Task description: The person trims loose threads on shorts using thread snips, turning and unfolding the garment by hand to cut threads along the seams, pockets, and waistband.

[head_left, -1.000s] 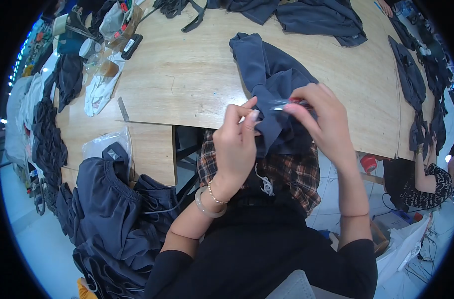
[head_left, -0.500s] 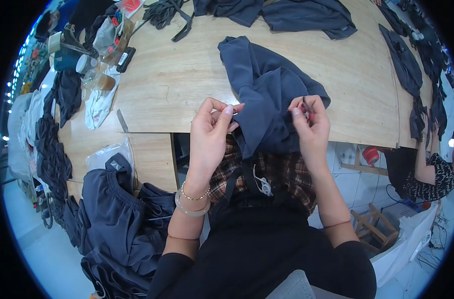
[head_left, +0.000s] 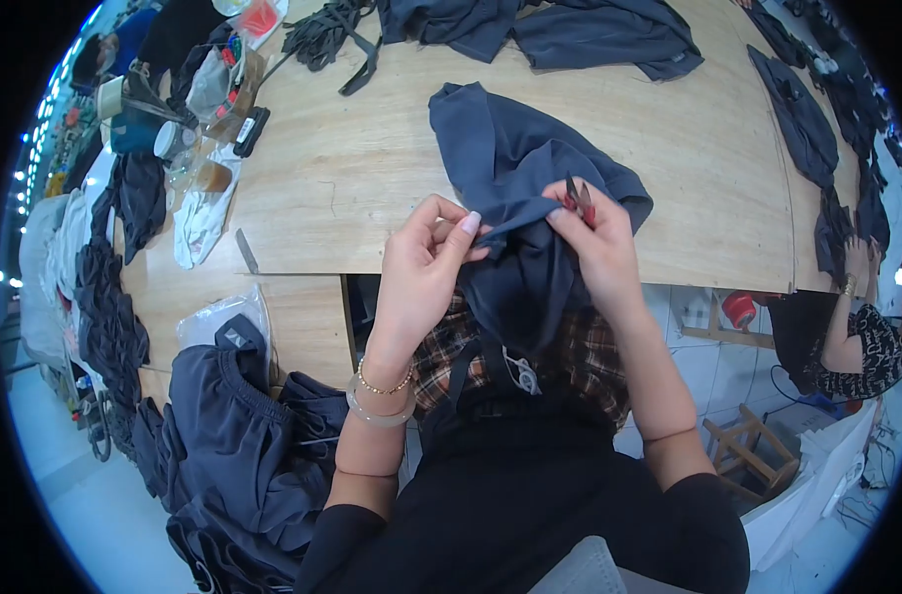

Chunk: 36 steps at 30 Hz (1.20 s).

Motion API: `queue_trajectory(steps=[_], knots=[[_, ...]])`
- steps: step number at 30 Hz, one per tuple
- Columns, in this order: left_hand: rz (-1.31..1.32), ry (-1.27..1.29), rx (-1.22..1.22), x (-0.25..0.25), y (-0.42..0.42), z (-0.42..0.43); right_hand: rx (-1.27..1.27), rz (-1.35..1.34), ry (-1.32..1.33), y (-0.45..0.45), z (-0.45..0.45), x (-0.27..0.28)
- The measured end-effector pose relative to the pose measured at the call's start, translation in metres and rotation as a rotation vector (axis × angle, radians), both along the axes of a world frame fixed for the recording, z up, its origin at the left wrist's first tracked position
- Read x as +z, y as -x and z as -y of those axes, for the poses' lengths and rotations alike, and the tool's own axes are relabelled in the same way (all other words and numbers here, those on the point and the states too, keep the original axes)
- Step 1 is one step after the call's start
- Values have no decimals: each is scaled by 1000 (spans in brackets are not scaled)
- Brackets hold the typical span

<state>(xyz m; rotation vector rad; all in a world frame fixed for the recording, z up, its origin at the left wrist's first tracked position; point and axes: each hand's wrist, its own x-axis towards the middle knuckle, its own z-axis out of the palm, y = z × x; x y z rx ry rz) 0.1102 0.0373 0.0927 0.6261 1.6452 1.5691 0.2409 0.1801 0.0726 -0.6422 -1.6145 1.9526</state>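
A dark blue-grey garment lies bunched at the table's front edge, its lower part hanging over my lap. My left hand pinches a fold of it between thumb and fingers. Close by, my right hand grips the cloth with thumb and forefinger. Tucked in that same hand are small thread snips with red handles, their dark blades pointing up and away from me. A raised edge of cloth runs between both hands.
More dark garments lie at the table's far edge, beside a bundle of dark straps. A pile of dark trousers sits at my left. Jars and a black box stand back left. Another person's arm is far right.
My right hand has moved left and slightly up, closer to my left hand, and now holds the cloth. The snips now point upward. The garment has folded between my hands.
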Motion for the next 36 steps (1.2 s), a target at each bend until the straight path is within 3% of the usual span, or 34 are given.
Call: queue_trajectory(steps=[6,8,9,12,13,15,19,20,23,30,32,36], knots=[[157,-106,-32,-6,10,1,103,85,189,27,-40,10],[166,-190,-39,-10,14,3,222,266,23,36,-47,-13],[165,-189,-40,-12,13,1,239,425,-225,40,-49,-26],[184,-220,17,-15,10,0,31,480,-686,37,-34,-31],[179,-206,11,-16,12,1,35,482,-683,37,-33,-32],[177,-191,4,-17,12,1,-184,208,-515,34,-32,-33],[105,-197,11,-14,10,-4,-2,121,-380,24,-9,21],[96,-201,9,-13,8,-6,19,152,-536,24,-2,23],[107,-184,23,-7,4,-13,-29,61,-654,31,10,6],[207,-142,115,-13,7,-12,14,1,-573,36,-8,5],[-54,-170,63,-13,7,-13,46,0,-492,38,-11,10],[-36,-201,76,0,3,-15,78,-55,-539,42,-12,22]])
